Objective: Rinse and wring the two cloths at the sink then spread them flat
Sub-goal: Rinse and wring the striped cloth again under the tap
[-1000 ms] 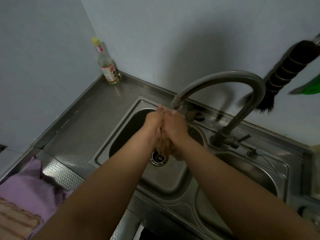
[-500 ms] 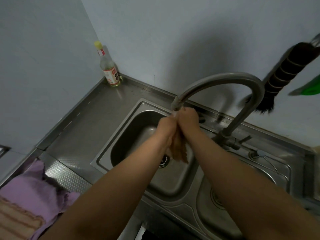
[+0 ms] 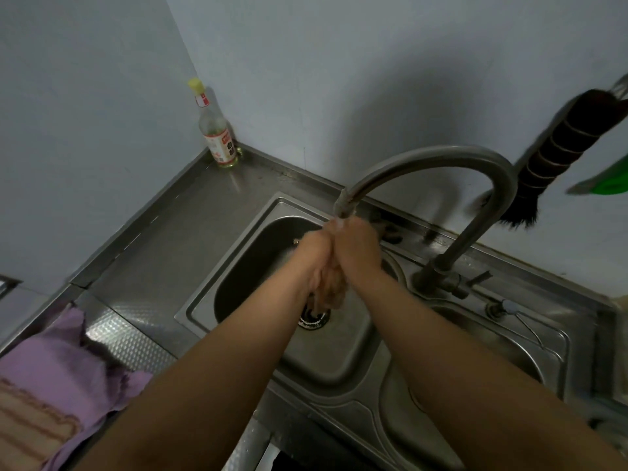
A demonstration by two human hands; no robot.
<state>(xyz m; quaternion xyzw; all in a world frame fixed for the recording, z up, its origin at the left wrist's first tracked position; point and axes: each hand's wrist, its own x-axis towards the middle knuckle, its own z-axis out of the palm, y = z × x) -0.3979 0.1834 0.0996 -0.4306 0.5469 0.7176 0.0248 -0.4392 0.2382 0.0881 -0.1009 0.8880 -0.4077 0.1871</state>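
Both hands are held together over the left basin of the sink (image 3: 210, 311), directly below the faucet (image 3: 431, 158) outlet. The left hand (image 3: 314, 258) and the right hand (image 3: 356, 249) are pressed side by side, fingers curled around a bunched brownish cloth (image 3: 328, 290) clamped between them; the lower end of the cloth hangs out below the hands, above the drain (image 3: 314, 319). Motion blur obscures the fingers, so the exact grip is uncertain, but both hands appear to be gripping the cloth. A purple cloth (image 3: 57, 368) lies crumpled on the steel surface (image 3: 176, 239) at the lower left, well apart from the sink, partly overlapped by a striped tan fabric (image 3: 27, 419) at the frame edge. A bottle (image 3: 215, 130) with a yellow cap stands upright in the rear corner of the surface. A dark brush (image 3: 560, 154) hangs on the wall at the right.
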